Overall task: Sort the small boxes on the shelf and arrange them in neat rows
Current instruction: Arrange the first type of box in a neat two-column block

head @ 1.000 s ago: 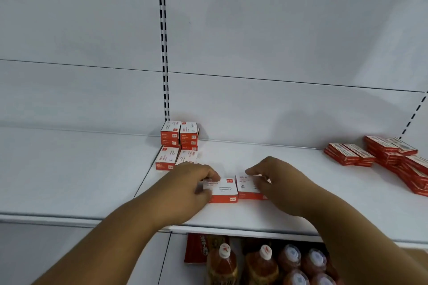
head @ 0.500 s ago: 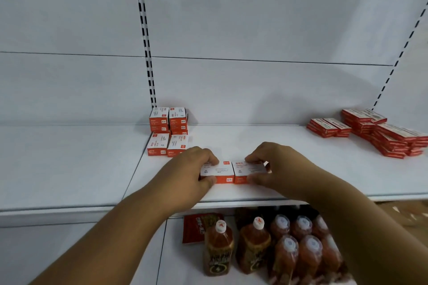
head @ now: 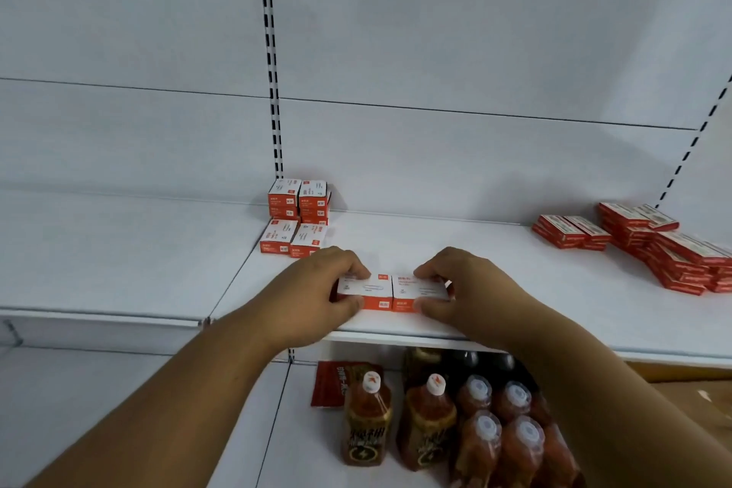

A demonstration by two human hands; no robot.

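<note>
Near the shelf's (head: pixel 515 313) front edge, the left hand (head: pixel 313 289) and right hand (head: pixel 471 289) each pinch one box (head: pixel 366 289), (head: pixel 420 291), pressed side by side. Likely next: slide the pair back toward the stacked boxes (head: pixel 295 216) at the back edge.

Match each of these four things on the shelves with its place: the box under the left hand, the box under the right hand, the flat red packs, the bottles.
Things:
1. left-hand box
2. right-hand box
3. flat red packs
4. bottles

Places:
A. lower shelf
B. far right of the upper shelf
C. gripped at the shelf's front, the right one of the pair
D. gripped at the shelf's front, the left one of the pair

Pairs: 1-D, 2-C, 3-B, 4-A
</note>
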